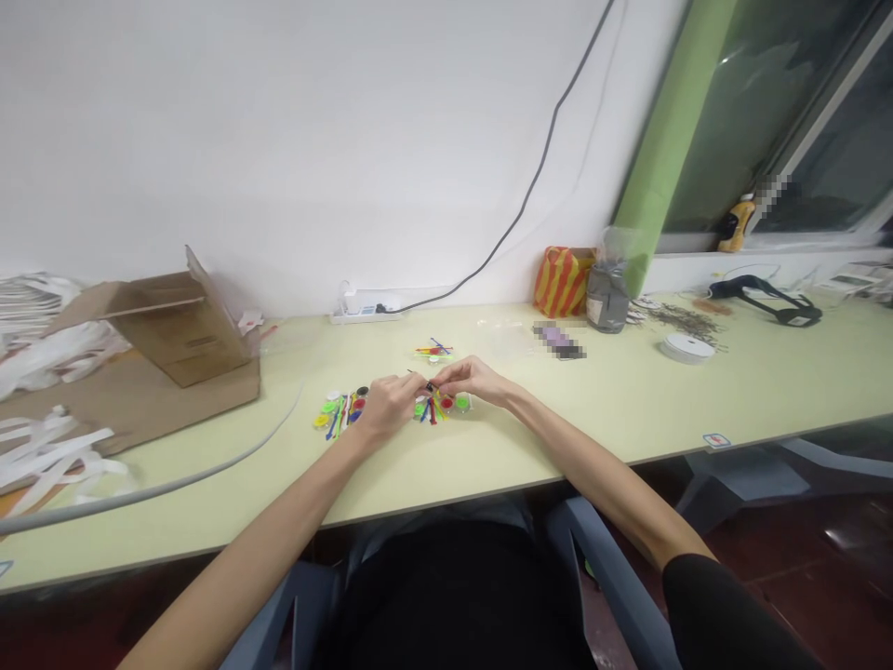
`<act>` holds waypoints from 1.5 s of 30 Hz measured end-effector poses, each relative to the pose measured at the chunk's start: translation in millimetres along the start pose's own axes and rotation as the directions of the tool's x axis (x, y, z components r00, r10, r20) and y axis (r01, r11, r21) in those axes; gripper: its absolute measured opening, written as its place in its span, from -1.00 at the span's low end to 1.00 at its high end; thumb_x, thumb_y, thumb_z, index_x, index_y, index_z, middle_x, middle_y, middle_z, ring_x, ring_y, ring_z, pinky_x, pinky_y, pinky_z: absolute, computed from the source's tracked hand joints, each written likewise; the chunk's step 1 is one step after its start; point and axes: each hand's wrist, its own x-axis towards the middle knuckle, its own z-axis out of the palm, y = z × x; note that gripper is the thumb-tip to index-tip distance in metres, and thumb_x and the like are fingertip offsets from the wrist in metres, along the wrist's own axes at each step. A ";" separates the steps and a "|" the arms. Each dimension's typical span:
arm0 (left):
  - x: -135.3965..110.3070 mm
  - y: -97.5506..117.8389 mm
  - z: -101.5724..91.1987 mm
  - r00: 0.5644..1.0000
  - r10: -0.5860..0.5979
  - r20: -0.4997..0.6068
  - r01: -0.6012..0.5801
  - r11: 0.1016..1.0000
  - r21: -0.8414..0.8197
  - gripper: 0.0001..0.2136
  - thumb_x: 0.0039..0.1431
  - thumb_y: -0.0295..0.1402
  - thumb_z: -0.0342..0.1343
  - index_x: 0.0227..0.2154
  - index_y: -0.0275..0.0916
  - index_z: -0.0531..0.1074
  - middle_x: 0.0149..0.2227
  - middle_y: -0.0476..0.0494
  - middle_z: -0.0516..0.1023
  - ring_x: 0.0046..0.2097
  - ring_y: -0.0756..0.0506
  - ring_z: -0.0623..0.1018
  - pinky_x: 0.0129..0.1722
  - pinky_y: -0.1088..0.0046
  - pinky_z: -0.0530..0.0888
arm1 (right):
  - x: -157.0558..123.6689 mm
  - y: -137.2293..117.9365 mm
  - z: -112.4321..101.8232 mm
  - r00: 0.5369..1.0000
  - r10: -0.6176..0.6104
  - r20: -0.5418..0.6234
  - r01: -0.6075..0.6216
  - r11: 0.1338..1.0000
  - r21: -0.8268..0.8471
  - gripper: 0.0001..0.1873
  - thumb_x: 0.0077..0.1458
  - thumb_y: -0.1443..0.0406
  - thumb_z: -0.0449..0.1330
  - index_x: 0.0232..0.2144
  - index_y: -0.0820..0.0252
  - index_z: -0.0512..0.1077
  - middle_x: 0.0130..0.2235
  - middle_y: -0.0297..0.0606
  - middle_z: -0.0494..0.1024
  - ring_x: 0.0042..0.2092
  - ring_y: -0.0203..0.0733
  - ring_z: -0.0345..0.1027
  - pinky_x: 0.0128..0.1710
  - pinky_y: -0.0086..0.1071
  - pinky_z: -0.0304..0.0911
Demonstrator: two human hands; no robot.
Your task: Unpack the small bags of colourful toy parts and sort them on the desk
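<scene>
My left hand (389,402) and my right hand (469,379) meet over the pale green table (628,409), fingers pinched together on a small dark piece (428,385) between them. It is too small to name. Under and beside the hands lie small round plastic discs and thin sticks in red, green, yellow and blue: one cluster (341,410) left of my left hand, another (445,405) under my right hand. A third small bundle of coloured sticks (433,352) lies a little farther back.
An open cardboard box (178,340) and white plastic strips (48,456) fill the left side. A power strip (366,309) with a grey cable sits by the wall. A striped bag (562,279), a clear jar (608,296), a tape roll (687,348) and black tool (767,298) lie right.
</scene>
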 end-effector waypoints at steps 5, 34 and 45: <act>0.9 -2.1 -0.2 1.000 -0.001 -0.005 0.001 1.000 -0.012 -0.81 0.30 -0.48 -0.04 -0.42 -0.22 0.38 -0.53 -0.01 0.49 -0.53 -0.01 0.44 -0.48 0.47 0.23 | 1.0 1.2 2.7 0.999 -0.035 0.005 0.034 0.999 0.026 -0.61 -0.20 0.20 0.50 -0.30 0.33 0.62 -0.34 -0.16 0.65 -0.41 -0.24 0.46 -0.38 -0.38 0.39; 6.5 -5.5 -9.5 0.963 -0.269 0.016 0.268 0.947 -0.176 -0.80 0.29 -0.48 -0.07 -0.14 -0.19 0.43 -0.27 -0.05 0.60 -0.38 0.03 0.54 -0.33 0.53 0.39 | 64.1 13.6 -42.7 0.986 -0.125 -0.114 -0.078 0.267 -0.961 -0.89 0.09 0.43 0.29 -0.33 0.22 0.62 -0.25 -0.16 0.60 -0.16 -0.12 0.40 -0.19 -0.39 0.18; 7.3 -6.3 -9.9 0.960 -0.275 0.046 0.278 0.942 -0.188 -0.81 0.29 -0.47 -0.07 -0.20 -0.19 0.44 -0.28 -0.05 0.58 -0.36 0.01 0.52 -0.31 0.51 0.38 | 56.5 10.1 -38.4 0.966 -0.214 -0.141 -0.070 0.311 -0.948 -0.82 0.14 0.36 0.28 -0.18 0.22 0.59 -0.22 -0.15 0.53 -0.16 -0.14 0.33 -0.13 -0.36 0.17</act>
